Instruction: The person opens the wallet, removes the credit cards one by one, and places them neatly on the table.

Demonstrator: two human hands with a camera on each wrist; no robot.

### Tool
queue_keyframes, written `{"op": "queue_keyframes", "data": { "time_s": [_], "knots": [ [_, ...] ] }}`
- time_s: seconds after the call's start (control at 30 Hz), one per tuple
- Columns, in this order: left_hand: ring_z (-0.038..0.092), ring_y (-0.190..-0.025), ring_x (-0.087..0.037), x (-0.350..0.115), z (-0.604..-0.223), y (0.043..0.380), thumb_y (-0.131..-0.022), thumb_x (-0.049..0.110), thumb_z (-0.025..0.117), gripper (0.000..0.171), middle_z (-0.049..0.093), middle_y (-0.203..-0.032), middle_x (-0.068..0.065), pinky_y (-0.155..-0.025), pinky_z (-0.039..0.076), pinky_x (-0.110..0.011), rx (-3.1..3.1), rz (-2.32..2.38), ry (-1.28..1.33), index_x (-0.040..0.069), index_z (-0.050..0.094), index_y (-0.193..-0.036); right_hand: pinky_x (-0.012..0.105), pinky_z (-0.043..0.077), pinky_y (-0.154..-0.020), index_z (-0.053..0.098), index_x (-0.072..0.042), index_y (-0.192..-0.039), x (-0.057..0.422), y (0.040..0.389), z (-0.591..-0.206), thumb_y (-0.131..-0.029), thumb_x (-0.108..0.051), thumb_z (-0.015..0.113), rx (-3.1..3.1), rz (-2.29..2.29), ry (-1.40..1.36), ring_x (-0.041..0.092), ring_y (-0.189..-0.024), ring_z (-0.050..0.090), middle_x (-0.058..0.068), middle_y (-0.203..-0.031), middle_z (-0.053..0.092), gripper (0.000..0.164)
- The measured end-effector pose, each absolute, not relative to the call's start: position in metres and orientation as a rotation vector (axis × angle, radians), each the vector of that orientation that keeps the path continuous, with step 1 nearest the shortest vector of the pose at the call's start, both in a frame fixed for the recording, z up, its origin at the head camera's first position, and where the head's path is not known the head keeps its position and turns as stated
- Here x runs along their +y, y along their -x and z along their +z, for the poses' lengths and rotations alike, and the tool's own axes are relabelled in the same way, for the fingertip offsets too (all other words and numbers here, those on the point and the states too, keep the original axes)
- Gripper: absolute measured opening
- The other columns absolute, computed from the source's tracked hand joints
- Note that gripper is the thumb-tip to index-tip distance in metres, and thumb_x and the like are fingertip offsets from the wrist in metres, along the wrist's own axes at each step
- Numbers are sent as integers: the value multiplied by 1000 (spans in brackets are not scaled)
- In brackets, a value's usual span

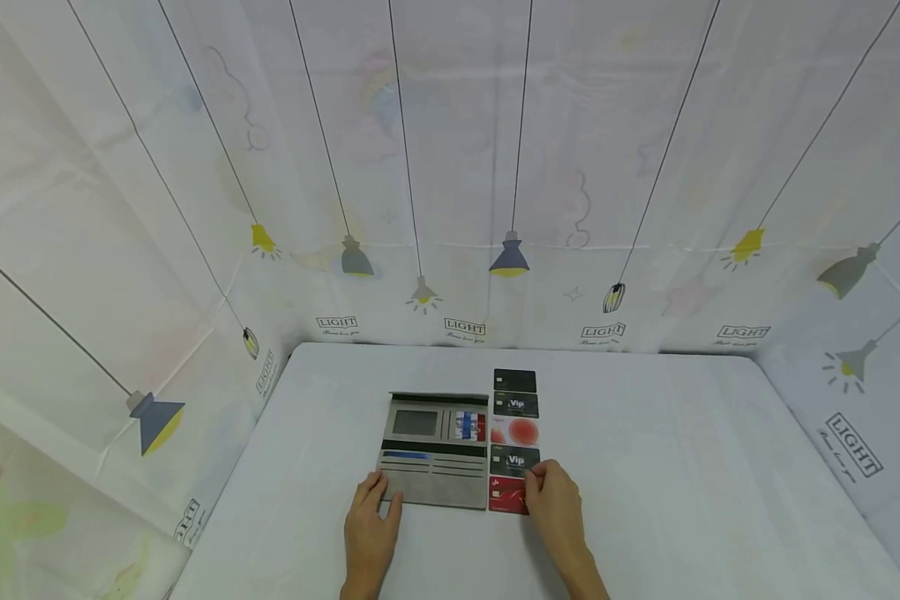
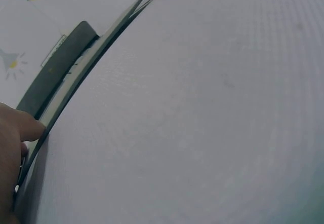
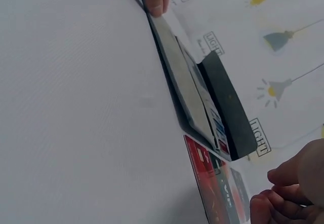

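Note:
An unfolded grey wallet (image 1: pixel 450 490) lies on the table, with several card slots and a dark flap (image 3: pixel 228 107) at its far edge. My left hand (image 1: pixel 371 529) touches its near left corner, thumb at the near edge. Right of the wallet runs a column of cards: a black card (image 1: pixel 515 381), a dark Vip card (image 1: pixel 516 406), a white card with red circles (image 1: pixel 514 431), another Vip card (image 1: pixel 508 462) and a red card (image 1: pixel 506 495). My right hand (image 1: pixel 558 512) is at the right edges of the lowest two, its fingers loosely bent with nothing visible between them.
A blue-edged card (image 1: pixel 407 455) sits in a wallet slot, and a colourful card (image 1: pixel 468 426) shows in the upper right part. The white table (image 1: pixel 682 467) ends against a wall cloth (image 1: pixel 450 125) printed with lamps, which also runs along both sides.

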State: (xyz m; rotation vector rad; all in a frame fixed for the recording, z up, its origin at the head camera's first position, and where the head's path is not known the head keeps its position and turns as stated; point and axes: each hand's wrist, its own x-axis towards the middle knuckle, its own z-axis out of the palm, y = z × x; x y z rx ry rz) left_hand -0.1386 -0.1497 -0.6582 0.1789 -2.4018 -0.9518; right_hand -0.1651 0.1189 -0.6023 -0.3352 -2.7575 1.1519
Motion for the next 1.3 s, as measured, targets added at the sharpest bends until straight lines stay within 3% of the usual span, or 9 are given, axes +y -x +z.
{"op": "queue_keyframes", "data": {
  "time_s": [0.37, 0.63, 1.3],
  "knots": [
    [64, -122, -36, -150, -659, 139, -80, 9, 83, 40, 69, -123, -16, -103, 53, -47, -2386, -953, -166, -7, 71, -114, 21, 49, -64, 65, -4, -104, 90, 182, -596, -96, -17, 67, -2689, 1236, 220, 15, -77, 53, 5, -85, 61, 15],
    [64, -122, -35, -150, -660, 139, -81, 11, 83, 40, 69, -124, -15, -103, 53, -46, -2385, -948, -165, -6, 71, -115, 19, 52, -64, 66, 1, -106, 73, 192, -596, -93, -10, 68, -2636, 1311, 39, 13, -77, 55, 6, -86, 64, 17],
    [65, -120, -34, -151, -664, 141, -80, 10, 83, 40, 69, -123, -15, -101, 54, -46, -2389, -928, -163, -6, 71, -114, 22, 55, -72, 64, -6, -109, 41, 211, -608, -91, -13, 74, -2706, 1385, -251, 11, -83, 54, 2, -93, 60, 22]
  ]
}}
